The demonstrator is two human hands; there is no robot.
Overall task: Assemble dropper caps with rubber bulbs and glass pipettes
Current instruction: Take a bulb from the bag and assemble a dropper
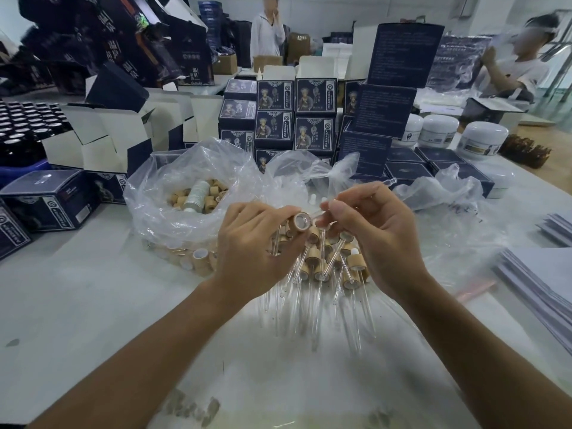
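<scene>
A single head-worn wide-angle view looks forward and down from the person's own position, close over the white table (pixel 93 289). Both forearms reach in from the bottom edge, and stacked dark boxes (pixel 278 119) fill the far side.

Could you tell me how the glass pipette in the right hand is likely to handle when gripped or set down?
The glass pipette looks thin and clear, so probably stiff, light and easily snapped. The right hand pinches it by fingertips only, which suits that. Being a round tube, it would likely roll on the table.
</scene>
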